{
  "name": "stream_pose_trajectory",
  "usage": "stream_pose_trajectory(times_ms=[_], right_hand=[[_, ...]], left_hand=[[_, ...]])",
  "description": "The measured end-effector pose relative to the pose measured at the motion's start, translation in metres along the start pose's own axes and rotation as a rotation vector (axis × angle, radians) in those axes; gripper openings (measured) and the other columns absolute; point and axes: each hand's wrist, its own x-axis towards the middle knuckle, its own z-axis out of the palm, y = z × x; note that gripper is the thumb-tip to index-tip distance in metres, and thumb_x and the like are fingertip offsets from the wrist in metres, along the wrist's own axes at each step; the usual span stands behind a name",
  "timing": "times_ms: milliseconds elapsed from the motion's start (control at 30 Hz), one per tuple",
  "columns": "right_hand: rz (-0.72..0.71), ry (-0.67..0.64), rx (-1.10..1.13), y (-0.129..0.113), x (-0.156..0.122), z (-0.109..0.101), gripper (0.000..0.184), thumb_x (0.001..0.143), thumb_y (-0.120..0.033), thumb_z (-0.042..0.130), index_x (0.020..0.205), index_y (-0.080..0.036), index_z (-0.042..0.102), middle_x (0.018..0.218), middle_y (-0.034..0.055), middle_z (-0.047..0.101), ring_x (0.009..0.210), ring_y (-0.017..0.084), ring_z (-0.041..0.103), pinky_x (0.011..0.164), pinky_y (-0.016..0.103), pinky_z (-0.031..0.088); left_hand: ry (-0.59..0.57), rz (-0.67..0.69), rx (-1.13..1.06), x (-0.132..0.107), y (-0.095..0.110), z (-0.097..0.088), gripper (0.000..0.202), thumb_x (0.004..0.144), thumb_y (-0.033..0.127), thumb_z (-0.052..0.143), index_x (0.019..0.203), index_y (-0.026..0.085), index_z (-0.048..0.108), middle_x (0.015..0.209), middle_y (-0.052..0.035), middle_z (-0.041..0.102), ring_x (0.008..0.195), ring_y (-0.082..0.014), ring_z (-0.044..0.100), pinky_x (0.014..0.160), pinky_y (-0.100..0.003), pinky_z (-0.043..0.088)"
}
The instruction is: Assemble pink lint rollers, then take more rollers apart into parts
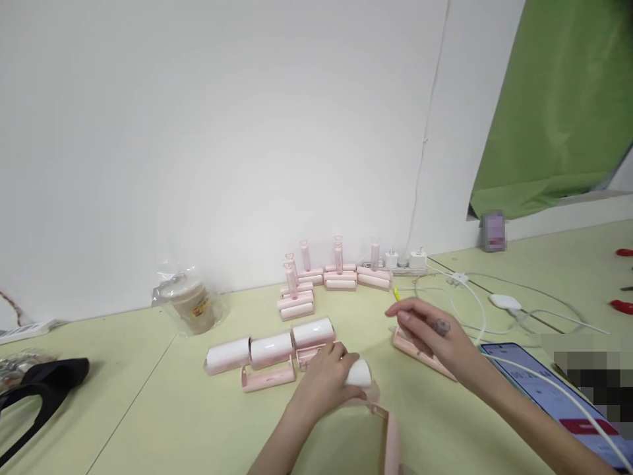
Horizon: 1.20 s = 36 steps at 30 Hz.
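Note:
My left hand (326,379) is closed around a white lint roll (359,374), and a clear plastic piece shows beneath its fingers. Just in front of that hand lies an angled pink roller frame (390,435), partly cut off by the bottom edge. My right hand (432,333) hovers with loosely bent fingers over another pink holder (420,353); nothing shows in its grasp. Left of my left hand, white rolls in clear covers (271,348) lie in a row. Beside them are an open pink holder (268,377) and a second one (309,357), partly hidden by my hand.
Several pink lint rollers (340,280) stand with handles upright near the wall. A bagged cup (192,307) is at left, with a black curved object (44,389) nearer. On the right are white cables (479,310), a phone (548,389) and red-handled tools (622,306).

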Motion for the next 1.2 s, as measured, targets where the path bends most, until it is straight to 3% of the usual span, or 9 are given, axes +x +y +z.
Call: stream_pose_trajectory(times_ms=[133, 300, 500, 733, 833, 900, 1000, 1067, 1200], right_hand=[[0.018, -0.073, -0.208, 0.024, -0.022, -0.004, 0.027, 0.083, -0.045, 0.046, 0.082, -0.024, 0.062, 0.073, 0.0019, 0.058, 0.058, 0.013, 0.049, 0.051, 0.024, 0.039], [0.052, -0.061, -0.286, 0.045, -0.033, -0.004, 0.033, 0.084, -0.048, 0.040, 0.083, -0.023, 0.062, 0.069, 0.0020, 0.059, 0.056, 0.015, 0.050, 0.050, 0.025, 0.040], [-0.075, -0.382, -0.664, 0.043, -0.015, 0.012, 0.026, 0.083, -0.040, 0.044, 0.100, -0.025, 0.057, 0.095, 0.0036, 0.061, 0.072, 0.018, 0.059, 0.061, 0.028, 0.044], [-0.148, -0.594, -0.945, 0.049, 0.008, 0.049, 0.044, 0.057, -0.048, 0.066, 0.091, -0.021, 0.064, 0.083, 0.0057, 0.067, 0.068, 0.026, 0.063, 0.051, 0.027, 0.039], [-0.188, -0.593, -1.003, 0.049, 0.012, 0.040, 0.034, 0.054, -0.042, 0.066, 0.080, -0.020, 0.067, 0.068, 0.0052, 0.068, 0.062, 0.026, 0.063, 0.049, 0.026, 0.035], [-0.208, -0.556, -1.041, 0.046, 0.018, 0.025, 0.030, 0.055, -0.037, 0.064, 0.079, -0.020, 0.066, 0.067, 0.0053, 0.069, 0.060, 0.025, 0.063, 0.049, 0.026, 0.034], [-0.211, -0.467, -1.093, 0.042, 0.039, 0.000, 0.031, 0.063, -0.035, 0.057, 0.091, -0.021, 0.063, 0.071, 0.0052, 0.070, 0.062, 0.023, 0.063, 0.050, 0.025, 0.034], [-0.205, -0.423, -1.137, 0.043, 0.060, -0.008, 0.031, 0.069, -0.036, 0.051, 0.093, -0.020, 0.063, 0.073, 0.0074, 0.070, 0.064, 0.025, 0.063, 0.050, 0.026, 0.033], [-0.229, -0.470, -1.186, 0.059, 0.096, 0.000, 0.027, 0.067, -0.034, 0.053, 0.085, -0.018, 0.065, 0.079, 0.0106, 0.070, 0.071, 0.029, 0.063, 0.050, 0.027, 0.034]], left_hand=[[0.008, 0.012, 0.043, -0.001, 0.009, -0.001, 0.042, 0.077, 0.037, 0.058, 0.113, 0.019, 0.050, 0.103, -0.0083, 0.053, 0.098, -0.0271, 0.048, 0.079, -0.038, 0.041], [-0.037, -0.023, 0.037, -0.001, 0.015, 0.004, 0.051, 0.078, 0.035, 0.057, 0.122, 0.016, 0.043, 0.106, -0.0112, 0.052, 0.103, -0.0288, 0.046, 0.084, -0.040, 0.041], [-0.062, -0.079, -0.152, -0.004, 0.005, 0.009, 0.097, 0.061, 0.057, 0.064, 0.135, 0.011, 0.023, 0.131, -0.0190, 0.035, 0.122, -0.0364, 0.028, 0.098, -0.052, 0.026], [0.257, -0.124, -0.308, -0.037, -0.019, -0.028, 0.054, 0.078, 0.039, 0.054, 0.125, 0.022, 0.033, 0.121, -0.0095, 0.043, 0.113, -0.0254, 0.037, 0.094, -0.042, 0.032], [0.415, -0.128, -0.321, -0.057, -0.029, -0.008, 0.033, 0.082, 0.030, 0.048, 0.113, 0.022, 0.041, 0.107, -0.0083, 0.049, 0.102, -0.0225, 0.044, 0.087, -0.038, 0.038], [0.411, -0.070, -0.330, -0.064, -0.031, 0.020, 0.024, 0.079, 0.030, 0.050, 0.101, 0.019, 0.047, 0.096, -0.0083, 0.052, 0.090, -0.0217, 0.048, 0.079, -0.035, 0.042], [0.148, 0.052, -0.322, -0.061, -0.024, 0.067, 0.024, 0.082, 0.037, 0.045, 0.092, 0.019, 0.057, 0.090, -0.0099, 0.057, 0.081, -0.0216, 0.053, 0.073, -0.033, 0.044], [0.072, 0.013, -0.285, -0.054, -0.012, 0.087, 0.036, 0.087, 0.039, 0.034, 0.107, 0.018, 0.054, 0.099, -0.0129, 0.057, 0.088, -0.0236, 0.053, 0.078, -0.036, 0.042], [-0.024, -0.239, -0.307, -0.041, 0.018, 0.087, 0.076, 0.070, 0.060, 0.052, 0.124, 0.008, 0.042, 0.109, -0.0174, 0.053, 0.097, -0.0298, 0.049, 0.086, -0.041, 0.037]])
